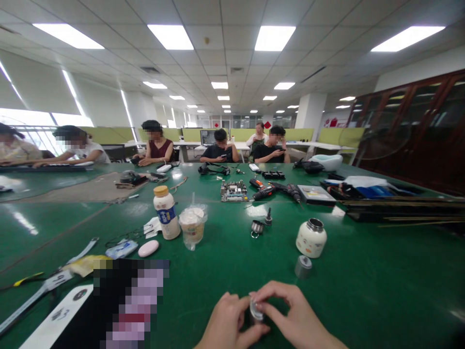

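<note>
At the bottom centre both my hands meet over the green table. My left hand and my right hand pinch a small round silver part between their fingertips, just above the tabletop. A short grey metal cap stands on the table just beyond my right hand. Farther back sits a squat white flask with its steel mouth open. Two small metal pieces, a ringed lid and a stopper, lie behind it.
A white drink bottle and a plastic cup stand left of centre. A lanyard, packets and a pixelated dark item lie at lower left. A circuit board, a power drill and boxes sit farther back. Several seated people line the far edge.
</note>
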`<action>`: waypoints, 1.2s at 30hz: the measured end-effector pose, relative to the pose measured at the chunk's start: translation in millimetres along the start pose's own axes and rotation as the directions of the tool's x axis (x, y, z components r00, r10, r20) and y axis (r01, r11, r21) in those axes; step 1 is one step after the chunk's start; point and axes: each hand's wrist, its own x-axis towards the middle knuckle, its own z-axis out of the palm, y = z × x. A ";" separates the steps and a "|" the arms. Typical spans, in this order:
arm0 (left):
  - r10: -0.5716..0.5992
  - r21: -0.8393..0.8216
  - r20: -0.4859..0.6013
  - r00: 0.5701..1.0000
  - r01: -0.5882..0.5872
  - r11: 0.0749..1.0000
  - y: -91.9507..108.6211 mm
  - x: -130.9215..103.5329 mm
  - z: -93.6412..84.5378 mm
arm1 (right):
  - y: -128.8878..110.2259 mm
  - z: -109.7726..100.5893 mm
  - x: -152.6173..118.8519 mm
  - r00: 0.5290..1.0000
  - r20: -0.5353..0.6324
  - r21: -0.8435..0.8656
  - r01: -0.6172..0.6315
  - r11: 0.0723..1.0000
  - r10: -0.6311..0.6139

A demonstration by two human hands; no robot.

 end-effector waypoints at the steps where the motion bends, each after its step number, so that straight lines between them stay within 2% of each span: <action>1: 0.000 0.002 -0.002 1.000 0.000 1.000 -0.2 -0.1 0.3 | -0.4 0.1 0.2 1.000 0.000 -0.006 -0.004 1.000 0.004; 5: 0.013 0.010 -0.027 1.000 -0.012 1.000 -5.5 0.7 6.1 | 2.7 0.2 -0.1 1.000 -0.001 -0.052 0.017 0.999 -0.017; 10: 0.072 0.038 -0.019 0.997 -0.071 0.997 -13.6 4.2 15.7 | 13.3 0.3 -2.1 0.986 0.032 -0.146 0.164 0.976 -0.161; 12: 0.069 0.043 -0.007 0.998 -0.069 0.997 -12.9 4.3 15.8 | 15.1 1.0 -3.3 0.983 0.023 -0.166 0.184 0.969 -0.183; 19: 0.055 0.069 0.027 0.998 -0.056 0.996 -6.6 2.1 7.0 | 12.2 0.3 -3.6 0.989 0.032 -0.211 0.147 0.966 -0.143; 26: 0.071 0.090 0.031 0.997 -0.073 0.993 -6.9 3.7 6.6 | 8.5 -1.5 -3.3 0.993 0.014 -0.208 0.121 0.971 -0.121; 31: 0.068 0.086 -0.002 0.998 -0.068 0.994 -4.3 1.5 3.6 | 12.1 2.9 -6.4 0.993 -0.051 -0.188 0.095 0.977 -0.106; 36: 0.080 0.086 0.012 0.997 -0.081 0.993 -4.2 3.1 2.0 | 18.9 5.4 -4.8 0.976 -0.144 -0.131 0.143 0.981 -0.161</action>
